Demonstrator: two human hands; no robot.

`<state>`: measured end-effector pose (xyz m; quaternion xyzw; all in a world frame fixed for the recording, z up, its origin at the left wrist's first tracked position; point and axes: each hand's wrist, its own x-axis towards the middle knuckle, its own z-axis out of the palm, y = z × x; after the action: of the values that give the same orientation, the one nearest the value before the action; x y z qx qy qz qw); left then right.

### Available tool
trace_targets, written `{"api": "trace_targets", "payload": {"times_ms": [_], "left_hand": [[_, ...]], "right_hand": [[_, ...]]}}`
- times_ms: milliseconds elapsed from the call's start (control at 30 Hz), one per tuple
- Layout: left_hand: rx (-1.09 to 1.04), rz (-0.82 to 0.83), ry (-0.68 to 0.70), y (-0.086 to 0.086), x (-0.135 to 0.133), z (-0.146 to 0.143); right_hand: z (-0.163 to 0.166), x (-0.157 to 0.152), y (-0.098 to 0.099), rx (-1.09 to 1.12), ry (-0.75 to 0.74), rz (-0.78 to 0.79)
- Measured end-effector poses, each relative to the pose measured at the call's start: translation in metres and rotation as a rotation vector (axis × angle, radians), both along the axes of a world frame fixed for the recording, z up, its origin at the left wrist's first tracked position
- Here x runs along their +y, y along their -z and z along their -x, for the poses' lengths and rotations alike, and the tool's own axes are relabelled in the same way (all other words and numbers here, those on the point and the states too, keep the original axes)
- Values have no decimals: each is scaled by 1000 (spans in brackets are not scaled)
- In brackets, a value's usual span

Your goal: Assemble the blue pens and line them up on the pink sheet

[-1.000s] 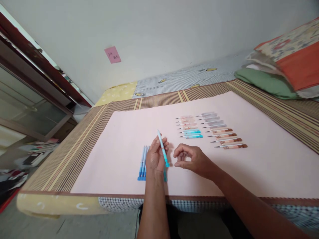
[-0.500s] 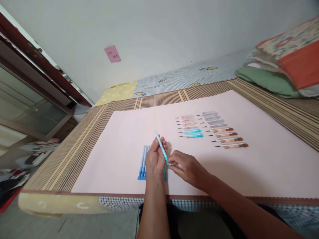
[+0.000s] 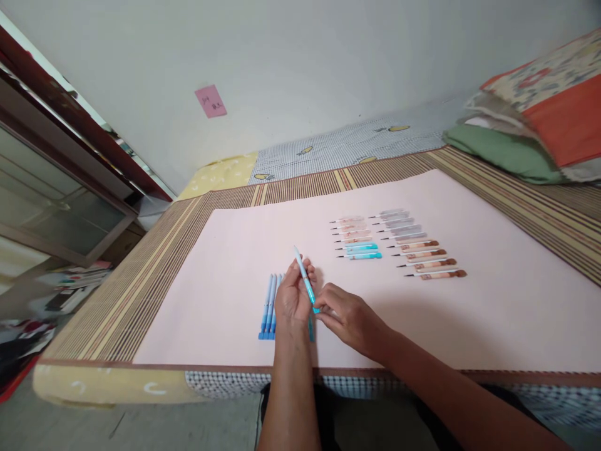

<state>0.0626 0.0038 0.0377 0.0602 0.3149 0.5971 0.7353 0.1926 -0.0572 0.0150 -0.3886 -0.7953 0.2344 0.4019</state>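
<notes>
A light blue pen [image 3: 305, 275] with a turquoise lower end lies slanted across my left hand [image 3: 292, 294], palm up, fingers curled round it. My right hand [image 3: 345, 313] pinches the pen's turquoise end between thumb and fingertips. Several blue pens [image 3: 268, 307] lie side by side beneath and left of my left wrist, which partly hides them. To the right are two columns of separated pens: pink ones [image 3: 352, 233], turquoise ones [image 3: 361, 252], grey ones [image 3: 399, 223] and brown ones [image 3: 436, 266], each with a thin dark-tipped refill beside its barrel.
A pale pink sheet [image 3: 211, 263] covers much of the striped mat [image 3: 107, 282] on the bed. Folded bedding [image 3: 507, 153] and an orange patterned cushion [image 3: 568, 119] sit at the right back. A pink note [image 3: 211, 101] is on the wall.
Both hands keep the same hold on the pen. The right hand has shifted very slightly left at the pen's turquoise end.
</notes>
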Motion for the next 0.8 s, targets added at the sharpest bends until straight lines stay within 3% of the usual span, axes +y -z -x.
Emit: {"api": "trace_targets", "payload": {"times_ms": [433,567,700,800], "left_hand": [[32,36,13,0,0,-2],[218,-46,32,-4,1,2],[544,-157,-184,-9,1,19],[562,-186,-263,-9,0,34]], "right_hand": [[5,-5,-4,-66,0,-39],[4,-6,-4,-145,20,-88],[2,-9,-2,-202,39,-67],[5,-14,1,-257,14,31]]}}
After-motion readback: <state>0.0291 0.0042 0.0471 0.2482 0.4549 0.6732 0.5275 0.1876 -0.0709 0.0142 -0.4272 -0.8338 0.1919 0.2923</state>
